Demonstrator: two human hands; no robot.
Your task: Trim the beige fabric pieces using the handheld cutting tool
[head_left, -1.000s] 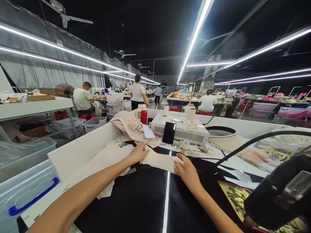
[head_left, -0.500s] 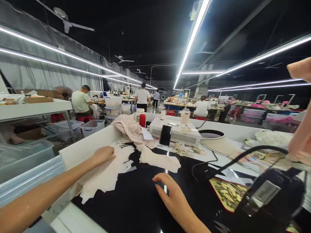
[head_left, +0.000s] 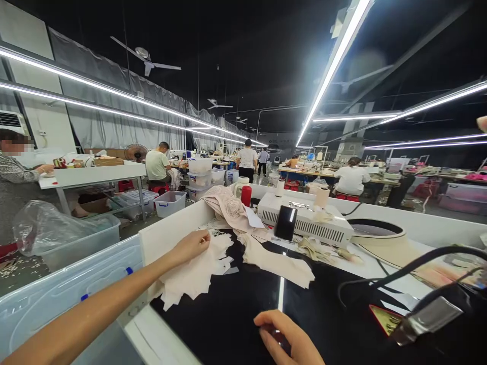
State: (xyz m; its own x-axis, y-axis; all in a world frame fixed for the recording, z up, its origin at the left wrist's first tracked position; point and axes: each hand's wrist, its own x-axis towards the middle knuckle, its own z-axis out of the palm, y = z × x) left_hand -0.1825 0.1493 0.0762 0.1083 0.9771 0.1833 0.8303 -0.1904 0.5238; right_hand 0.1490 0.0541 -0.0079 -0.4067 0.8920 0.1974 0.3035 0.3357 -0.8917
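Observation:
At the left of the black tabletop (head_left: 243, 299), my left hand (head_left: 194, 245) is closed with its fingertips together. It is over a pile of pale cream fabric pieces (head_left: 190, 276) with jagged edges; what its fingers hold, if anything, cannot be made out. Low in the middle, my right hand (head_left: 291, 334) hovers over the dark surface, fingers loosely curved and thumb apart from them, with nothing visible held. Beyond it lies a separate long cream fabric piece (head_left: 279, 261). A beige lace-patterned cloth (head_left: 228, 203) is heaped behind the pile.
At the back are a white vented box (head_left: 304, 223), a phone-like dark panel (head_left: 285, 223) and a red thread spool (head_left: 246, 195). A dark machine with a black cable (head_left: 422, 258) is at right, near a red-rimmed tray (head_left: 384, 320). Clear plastic bins (head_left: 76, 304) stand left; several people work beyond.
The view has turned left, bringing another person into sight at the far left. My right hand sits lower and nearer me. My left hand stays closed over the cream pile.

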